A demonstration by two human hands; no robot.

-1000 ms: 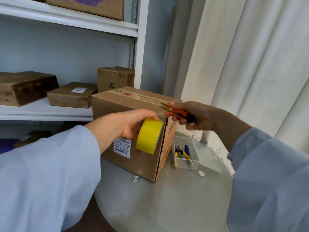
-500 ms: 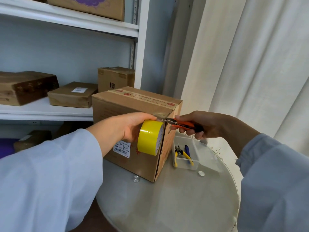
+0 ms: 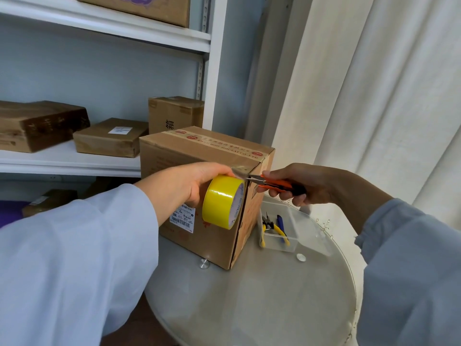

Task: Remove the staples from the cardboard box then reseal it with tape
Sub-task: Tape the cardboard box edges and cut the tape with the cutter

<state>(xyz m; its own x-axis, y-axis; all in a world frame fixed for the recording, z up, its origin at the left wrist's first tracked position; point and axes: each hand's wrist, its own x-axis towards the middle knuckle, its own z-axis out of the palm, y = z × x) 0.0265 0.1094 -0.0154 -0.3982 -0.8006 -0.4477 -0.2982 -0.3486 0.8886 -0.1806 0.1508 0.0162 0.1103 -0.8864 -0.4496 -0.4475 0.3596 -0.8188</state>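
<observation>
A brown cardboard box (image 3: 207, 156) stands on the round glass table, with a printed tape strip along its top seam. My left hand (image 3: 184, 183) grips a yellow tape roll (image 3: 223, 202) against the box's front upper edge. A short clear strip of tape (image 3: 239, 169) stretches from the roll to the box's corner. My right hand (image 3: 304, 184) holds orange-handled snips (image 3: 270, 183), whose metal tips touch that strip at the corner. Both forearms wear light blue sleeves.
A clear plastic tray (image 3: 294, 228) to the right of the box holds yellow-handled pliers (image 3: 270, 226) and a blue tool. The glass table (image 3: 249, 308) ends in a round edge at the right. White shelves (image 3: 69, 161) behind carry several cardboard parcels. A white curtain (image 3: 374, 83) hangs at the right.
My right hand came down from the box's top corner and moved the snips leftward until their tips reached the tape strip. The left hand and the roll stayed nearly still.
</observation>
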